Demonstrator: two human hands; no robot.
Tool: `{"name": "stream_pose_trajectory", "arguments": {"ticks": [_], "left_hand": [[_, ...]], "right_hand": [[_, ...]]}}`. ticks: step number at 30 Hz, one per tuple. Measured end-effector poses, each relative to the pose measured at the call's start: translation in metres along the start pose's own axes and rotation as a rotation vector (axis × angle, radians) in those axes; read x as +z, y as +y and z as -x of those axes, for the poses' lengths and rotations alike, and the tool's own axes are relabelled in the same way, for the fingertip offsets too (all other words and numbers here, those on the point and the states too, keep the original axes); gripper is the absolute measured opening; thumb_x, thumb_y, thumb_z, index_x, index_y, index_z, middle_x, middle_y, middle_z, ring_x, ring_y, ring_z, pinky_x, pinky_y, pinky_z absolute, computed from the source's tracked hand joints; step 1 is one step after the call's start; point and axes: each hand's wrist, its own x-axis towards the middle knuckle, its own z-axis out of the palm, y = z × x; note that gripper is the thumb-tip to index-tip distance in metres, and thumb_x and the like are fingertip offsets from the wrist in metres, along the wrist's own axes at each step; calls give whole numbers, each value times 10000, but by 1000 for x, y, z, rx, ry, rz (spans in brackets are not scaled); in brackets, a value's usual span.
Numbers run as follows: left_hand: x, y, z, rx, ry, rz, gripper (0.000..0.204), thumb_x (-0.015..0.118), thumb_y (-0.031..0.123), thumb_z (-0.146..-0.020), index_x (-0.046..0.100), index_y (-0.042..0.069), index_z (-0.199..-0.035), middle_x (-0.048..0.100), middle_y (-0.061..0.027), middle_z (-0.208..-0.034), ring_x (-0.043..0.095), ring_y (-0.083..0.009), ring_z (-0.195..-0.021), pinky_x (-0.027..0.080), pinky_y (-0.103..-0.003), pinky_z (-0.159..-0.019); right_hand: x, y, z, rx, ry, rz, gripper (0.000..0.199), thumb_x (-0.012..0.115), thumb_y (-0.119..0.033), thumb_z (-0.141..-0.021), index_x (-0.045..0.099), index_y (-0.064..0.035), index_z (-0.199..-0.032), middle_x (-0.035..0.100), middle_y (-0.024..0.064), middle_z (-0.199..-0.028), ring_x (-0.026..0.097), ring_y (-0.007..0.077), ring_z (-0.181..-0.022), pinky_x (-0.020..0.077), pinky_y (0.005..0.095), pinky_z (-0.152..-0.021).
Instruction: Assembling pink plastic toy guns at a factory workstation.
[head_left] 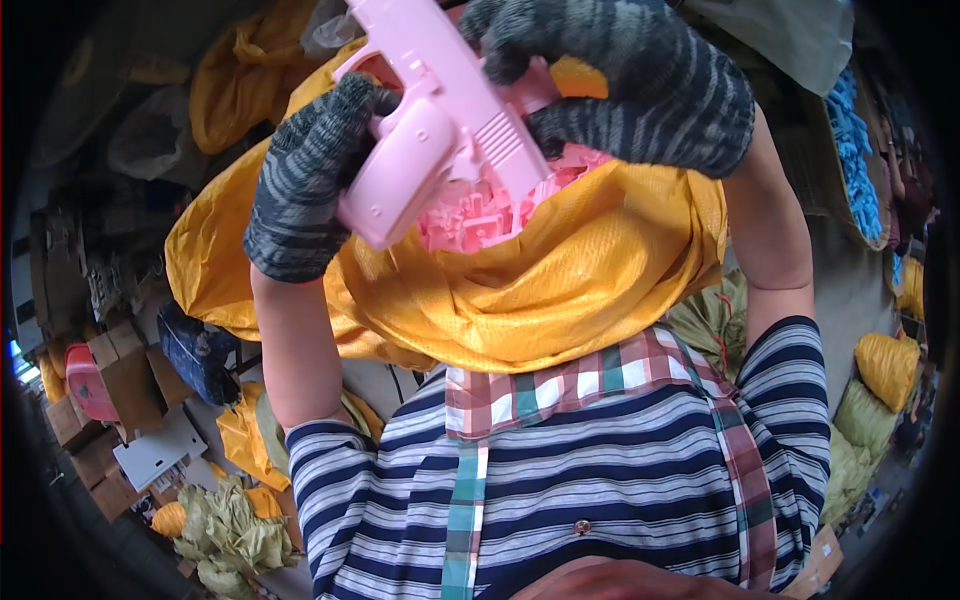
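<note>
A pink plastic toy pistol [440,130] is raised over the open mouth of a yellow woven sack [530,290]. My left hand [305,185], in a grey-and-black striped knit glove, is closed round its grip. My right hand [650,90], gloved the same way, is pinched on a pink plastic piece [537,88] against the pistol's right side. Whether that piece is joined to the pistol, I cannot tell. Below, many pink plastic parts [475,220] lie inside the sack. The pistol's upper end runs out of view at the top edge.
Blue plastic pieces [850,150] fill a container at the far right. Cardboard boxes [130,375] and a red item [90,382] are stacked at the left. Crumpled green sacks [235,525] lie lower left, and yellow and green sacks [885,370] at the right.
</note>
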Motion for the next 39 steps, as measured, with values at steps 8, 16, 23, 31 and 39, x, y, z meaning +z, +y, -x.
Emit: {"name": "stream_pose_trajectory", "arguments": {"ticks": [8, 16, 23, 31, 39], "left_hand": [[-13, -26, -91, 383, 393, -860, 437, 600, 291, -831, 532, 16, -1164, 577, -184, -1097, 542, -332, -1038, 418, -362, -912], [11, 21, -126, 103, 86, -1518, 456, 553, 383, -818, 513, 127, -1193, 562, -169, -1138, 577, -321, -970, 424, -438, -848], [-15, 14, -36, -50, 274, -1426, 502, 627, 304, -770, 492, 89, -1204, 599, -162, -981, 577, -338, -892, 448, -417, -800], [-71, 17, 68, -511, 298, -1659, 625, 636, 306, -769, 412, 55, -1295, 524, -195, -1180, 497, -336, -1095, 358, -406, -967], [27, 2, 26, 147, -45, -947, 590, 669, 255, -755, 448, 70, -1270, 487, -160, -1236, 446, -320, -1152, 341, -409, -982]], "right_hand": [[-38, 16, 39, 379, 198, -196, 295, 660, -27, -777, 544, -20, -1047, 588, 36, -892, 591, 121, -817, 497, 251, -732], [-38, 16, 40, 509, 298, -75, 358, 676, -14, -751, 530, -22, -1078, 579, 52, -962, 563, 124, -915, 476, 275, -828], [-43, 70, 28, 419, 300, 37, 436, 716, -144, -718, 588, -107, -1133, 603, 67, -1084, 579, 176, -972, 473, 297, -867], [-50, 109, -22, 273, 27, 557, 312, 560, -169, -821, 552, 2, -1082, 560, 177, -1083, 520, 323, -1046, 402, 376, -928], [20, 47, 14, 507, -619, 210, 223, 611, -210, -805, 619, -62, -972, 631, 105, -938, 589, 261, -906, 449, 344, -810]]}}
